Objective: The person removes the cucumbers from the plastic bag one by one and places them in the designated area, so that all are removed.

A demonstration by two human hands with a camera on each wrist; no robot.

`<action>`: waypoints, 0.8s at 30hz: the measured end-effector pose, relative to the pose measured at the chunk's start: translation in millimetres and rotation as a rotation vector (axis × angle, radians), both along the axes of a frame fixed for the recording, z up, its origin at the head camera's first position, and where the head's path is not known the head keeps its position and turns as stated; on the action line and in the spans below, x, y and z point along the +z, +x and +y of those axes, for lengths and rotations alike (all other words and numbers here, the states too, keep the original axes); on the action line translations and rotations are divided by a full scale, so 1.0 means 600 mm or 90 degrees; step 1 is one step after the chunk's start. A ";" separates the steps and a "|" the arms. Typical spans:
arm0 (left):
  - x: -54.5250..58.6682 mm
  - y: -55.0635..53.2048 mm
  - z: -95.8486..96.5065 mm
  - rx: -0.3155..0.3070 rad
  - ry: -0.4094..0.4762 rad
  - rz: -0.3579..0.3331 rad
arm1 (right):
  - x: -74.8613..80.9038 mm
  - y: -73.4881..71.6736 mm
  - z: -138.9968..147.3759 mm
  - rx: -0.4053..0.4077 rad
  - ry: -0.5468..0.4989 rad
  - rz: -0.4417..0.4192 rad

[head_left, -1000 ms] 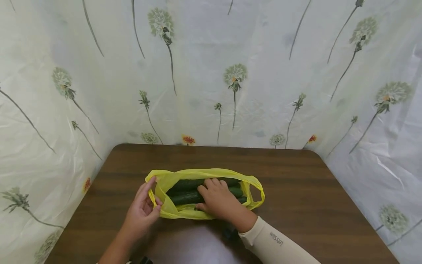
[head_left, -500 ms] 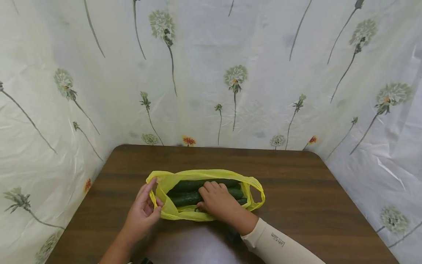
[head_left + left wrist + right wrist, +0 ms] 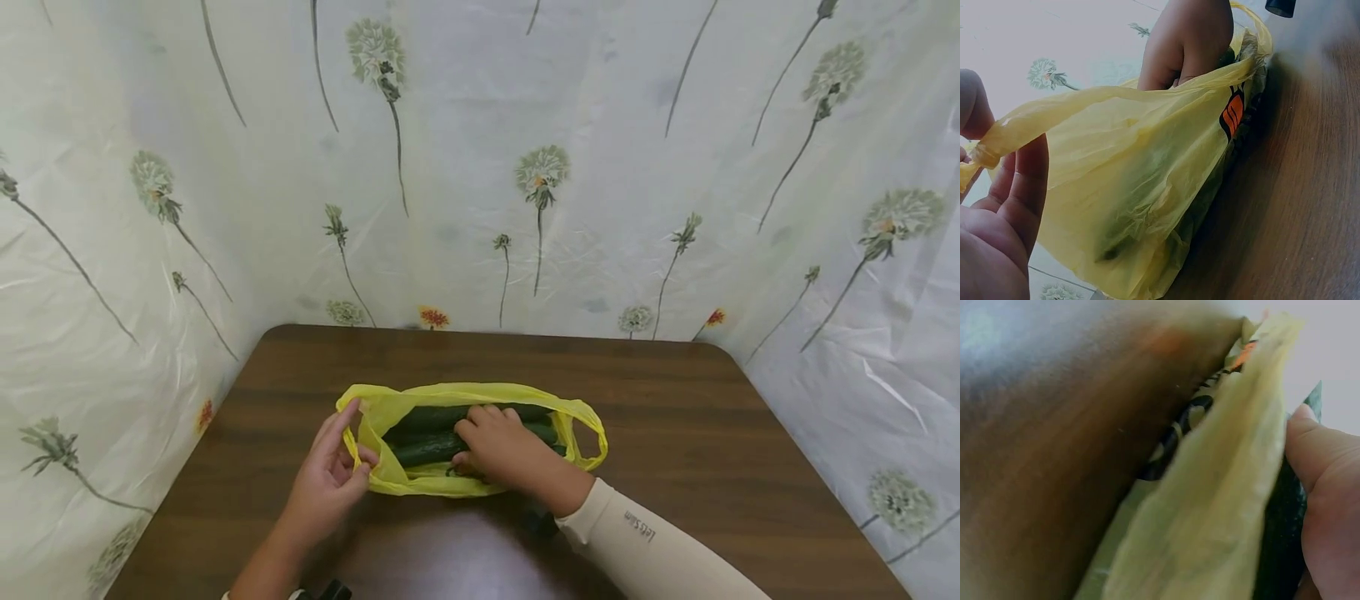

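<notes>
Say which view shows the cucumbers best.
The head view: it looks into the yellow bag, where cucumbers lie side by side, partly covered by the right hand. The left wrist view shows mainly a dim shape through the bag; the right wrist view, a dark strip beside that hand.

Dark brown wood-grain counter (image 3: 675, 450), rounded far corners, pale glare at near side. Glossy, creased whitish sheeting (image 3: 465, 117) along far, left and right sides. Print: green-grey dandelion heads (image 3: 542, 169) on thin dark stems, plus small orange-red flowers (image 3: 433, 317) low at far edge and left.
</notes>
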State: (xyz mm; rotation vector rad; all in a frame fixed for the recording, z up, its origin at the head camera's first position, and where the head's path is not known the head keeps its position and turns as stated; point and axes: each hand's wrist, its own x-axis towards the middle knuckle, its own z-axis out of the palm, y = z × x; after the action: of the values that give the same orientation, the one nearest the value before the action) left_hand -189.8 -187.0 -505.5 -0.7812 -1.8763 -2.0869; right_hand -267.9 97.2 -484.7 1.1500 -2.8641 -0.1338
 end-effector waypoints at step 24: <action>0.003 0.001 -0.005 0.036 -0.025 -0.031 | 0.066 0.013 0.017 -0.008 -0.050 -0.038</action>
State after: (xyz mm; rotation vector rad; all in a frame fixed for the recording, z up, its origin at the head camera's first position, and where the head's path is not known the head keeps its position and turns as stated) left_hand -189.3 -189.8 -503.9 -0.6826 -1.9467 -2.0591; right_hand -260.2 107.5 -445.2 1.1411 -2.8992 0.0120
